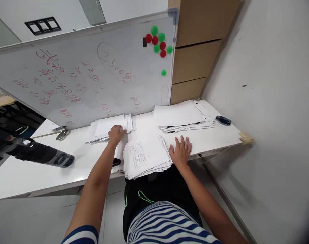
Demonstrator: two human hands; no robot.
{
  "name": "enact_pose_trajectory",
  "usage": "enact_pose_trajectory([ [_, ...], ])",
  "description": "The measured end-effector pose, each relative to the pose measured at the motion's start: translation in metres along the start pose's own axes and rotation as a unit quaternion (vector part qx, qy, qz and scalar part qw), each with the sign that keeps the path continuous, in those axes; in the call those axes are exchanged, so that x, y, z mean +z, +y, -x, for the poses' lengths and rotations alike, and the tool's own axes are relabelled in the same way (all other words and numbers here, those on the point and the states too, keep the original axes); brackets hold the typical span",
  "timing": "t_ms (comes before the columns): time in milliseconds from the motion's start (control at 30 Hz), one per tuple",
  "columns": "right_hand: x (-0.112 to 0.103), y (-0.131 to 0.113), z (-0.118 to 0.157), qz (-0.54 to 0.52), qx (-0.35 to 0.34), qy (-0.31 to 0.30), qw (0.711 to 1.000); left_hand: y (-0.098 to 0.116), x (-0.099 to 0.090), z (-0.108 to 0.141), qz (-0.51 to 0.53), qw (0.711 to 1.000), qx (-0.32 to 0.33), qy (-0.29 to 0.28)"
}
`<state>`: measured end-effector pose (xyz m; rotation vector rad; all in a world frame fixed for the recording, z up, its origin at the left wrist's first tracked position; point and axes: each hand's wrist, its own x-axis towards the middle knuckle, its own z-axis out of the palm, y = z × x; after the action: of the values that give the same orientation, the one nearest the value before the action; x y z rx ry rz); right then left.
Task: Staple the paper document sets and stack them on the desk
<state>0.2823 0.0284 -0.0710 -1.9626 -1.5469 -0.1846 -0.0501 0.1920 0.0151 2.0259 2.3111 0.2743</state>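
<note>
My left hand (pixel 116 135) is at the near right edge of the left paper stack (pixel 105 127), with its fingers curled and closed on the paper there. How many sheets it grips cannot be made out. Palm down on the white table, my right hand (pixel 181 152) has its fingers spread and holds nothing. It lies just right of the middle paper stack (pixel 149 156), whose top sheet carries a printed table and text. That stack sits at the table's front edge, close to my body. Behind my right hand is a larger stack of mostly blank-topped papers (pixel 181 115).
A whiteboard (pixel 113 78) with red writing and magnets stands behind the stacks. On the left, a dark bottle (pixel 44 154) lies across the table (pixel 90 166). A black object (pixel 116 162) rests near the front edge. A dark blue item (pixel 223 120) sits right, near the wall.
</note>
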Motion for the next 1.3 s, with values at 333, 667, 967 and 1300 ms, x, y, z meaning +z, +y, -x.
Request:
enact_pose_trajectory([
  [333, 0.001, 0.000, 0.000, -0.003, 0.000, 0.002, 1.000, -0.008, 0.001, -0.008, 0.018, 1.000, -0.009, 0.001],
  [667, 0.002, 0.001, 0.000, -0.002, 0.001, 0.006, 1.000, -0.004, -0.009, 0.003, 0.061, 0.997, -0.042, 0.034],
  [967, 0.003, 0.001, 0.001, -0.024, 0.004, -0.002, 1.000, 0.057, -0.064, 0.071, 0.345, 0.932, 0.035, 0.100],
  [1300, -0.067, -0.023, 0.018, -0.523, 0.084, -0.168, 0.831, 0.061, -0.130, 0.174, 0.694, 0.698, 0.067, 0.161],
])
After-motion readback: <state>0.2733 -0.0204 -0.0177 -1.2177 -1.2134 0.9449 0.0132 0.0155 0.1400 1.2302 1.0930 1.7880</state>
